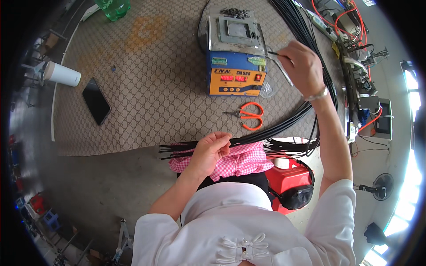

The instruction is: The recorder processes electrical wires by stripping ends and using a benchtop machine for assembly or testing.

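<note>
At the table's front edge my left hand (pixel 212 150) is closed, thumb against fingers, on the bundle of black cables (pixel 262 134). The cut ends stick out to its left over pink checked cloth. My right hand (pixel 304 66) is raised beside a blue and orange solder pot (pixel 236 75) with a lit red display. Its fingers pinch a thin black piece (pixel 272 53) pointing at the pot's top plate; whether this is a cable end I cannot tell. A slim metal tool (pixel 284 73) lies below those fingers. Orange-handled scissors (pixel 251 116) rest in front of the pot.
Dark scraps (pixel 235 13) lie behind the pot's square metal well (pixel 238 30). On the left are a black phone (pixel 96 101), a white tumbler (pixel 62 74) and a green bottle (pixel 114 9). A red stool (pixel 290 177) stands under the table's right side.
</note>
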Available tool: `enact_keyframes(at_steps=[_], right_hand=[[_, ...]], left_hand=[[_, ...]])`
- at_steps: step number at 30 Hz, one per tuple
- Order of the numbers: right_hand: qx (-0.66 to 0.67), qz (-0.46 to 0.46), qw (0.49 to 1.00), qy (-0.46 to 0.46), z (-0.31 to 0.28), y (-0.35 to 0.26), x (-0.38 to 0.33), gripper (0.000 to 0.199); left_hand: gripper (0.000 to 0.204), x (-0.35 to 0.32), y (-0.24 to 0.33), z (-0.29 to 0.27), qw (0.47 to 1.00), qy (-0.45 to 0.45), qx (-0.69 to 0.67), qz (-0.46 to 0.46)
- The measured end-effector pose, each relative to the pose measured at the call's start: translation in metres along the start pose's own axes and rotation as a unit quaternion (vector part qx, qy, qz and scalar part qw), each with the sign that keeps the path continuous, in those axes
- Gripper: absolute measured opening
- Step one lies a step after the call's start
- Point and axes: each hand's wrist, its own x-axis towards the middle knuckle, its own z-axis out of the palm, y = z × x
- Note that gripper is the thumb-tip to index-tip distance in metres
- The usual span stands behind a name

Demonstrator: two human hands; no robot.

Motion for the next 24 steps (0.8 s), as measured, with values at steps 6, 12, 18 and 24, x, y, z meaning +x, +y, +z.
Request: enact_keyframes(at_steps=[6,12,18,24], right_hand=[[-0.103,-0.028,0.993,-0.049,0.033,0.012,0.053,0.006],[-0.177,-0.029,0.972,-0.15,0.046,0.007,0.076,0.01],[-0.21,-0.034,0.957,-0.195,0.05,0.0,0.087,0.01],[-0.21,-0.027,0.954,-0.211,0.053,-0.001,0.09,0.01]], left_hand=[[0.01,-0.001,0.001,-0.004,1.0,0.008,-0.011,0.004],[0.009,0.0,0.001,-0.013,1.0,0.012,-0.015,0.006],[0.008,0.001,0.004,-0.014,1.0,0.025,-0.017,0.004],[0.007,0.002,0.004,-0.016,1.0,0.014,-0.018,0.015]])
